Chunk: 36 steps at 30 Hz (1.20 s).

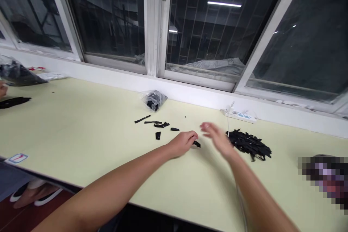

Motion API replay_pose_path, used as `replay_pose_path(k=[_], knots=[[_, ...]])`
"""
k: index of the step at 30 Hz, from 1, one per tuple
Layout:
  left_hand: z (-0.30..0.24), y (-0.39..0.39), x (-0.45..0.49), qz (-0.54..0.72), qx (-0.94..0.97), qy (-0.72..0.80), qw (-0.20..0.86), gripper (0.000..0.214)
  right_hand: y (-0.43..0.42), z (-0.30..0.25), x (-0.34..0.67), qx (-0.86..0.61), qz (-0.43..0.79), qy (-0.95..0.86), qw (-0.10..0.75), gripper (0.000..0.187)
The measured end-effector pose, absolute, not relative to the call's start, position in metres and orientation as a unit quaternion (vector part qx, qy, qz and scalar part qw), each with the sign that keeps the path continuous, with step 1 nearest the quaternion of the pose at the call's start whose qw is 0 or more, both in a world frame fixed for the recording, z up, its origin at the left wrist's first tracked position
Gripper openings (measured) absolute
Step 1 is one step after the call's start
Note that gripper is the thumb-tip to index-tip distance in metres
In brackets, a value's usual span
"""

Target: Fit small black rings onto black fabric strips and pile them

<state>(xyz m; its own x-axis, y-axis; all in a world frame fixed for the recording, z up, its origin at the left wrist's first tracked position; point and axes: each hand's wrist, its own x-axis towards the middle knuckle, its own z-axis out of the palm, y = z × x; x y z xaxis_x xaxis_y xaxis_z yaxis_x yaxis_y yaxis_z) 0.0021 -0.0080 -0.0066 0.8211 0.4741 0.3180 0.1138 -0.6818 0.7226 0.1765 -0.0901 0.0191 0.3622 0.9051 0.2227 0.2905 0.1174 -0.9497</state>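
Note:
My left hand [182, 144] is closed low over the table, its fingers around a small black strip [197, 144] whose end sticks out to the right. To its right my right hand [216, 137] is raised above the table, smeared by motion, its fingers stretched out with nothing visible in them. Just beyond it lies a heap of black strips [249, 145]. Left of my left hand are several loose black pieces, among them a short wide piece [158, 136], a small folded strip [174, 129] and a long thin strip [142, 119].
A clear plastic bag [154, 100] with black pieces stands near the wall. A white power strip [243, 116] with a cable lies behind the heap. At far left, another person's hand [3, 89] is beside black pieces and a dark-filled bag [19, 70]. The table's front edge [152, 213] runs below my arms.

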Motion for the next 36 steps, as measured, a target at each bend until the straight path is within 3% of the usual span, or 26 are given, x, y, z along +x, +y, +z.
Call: replay_pose_path(k=[3, 10, 28, 36], knots=[[-0.005, -0.006, 0.004, 0.279, 0.869, 0.138, 0.385, 0.031, -0.087, 0.004, 0.161, -0.581, 0.344, -0.522, 0.521, 0.047], [-0.005, -0.001, 0.01, 0.288, 0.88, 0.181, 0.331, 0.025, -0.095, -0.011, 0.165, -0.566, 0.425, -0.497, 0.502, 0.044], [-0.011, 0.001, 0.01, 0.289, 0.88, 0.194, 0.322, 0.027, -0.089, -0.019, 0.171, -0.615, 0.372, -0.465, 0.517, 0.028], [-0.009, 0.005, 0.008, 0.314, 0.856, 0.225, 0.343, 0.026, -0.089, -0.021, 0.178, -0.629, 0.344, -0.453, 0.529, 0.029]])
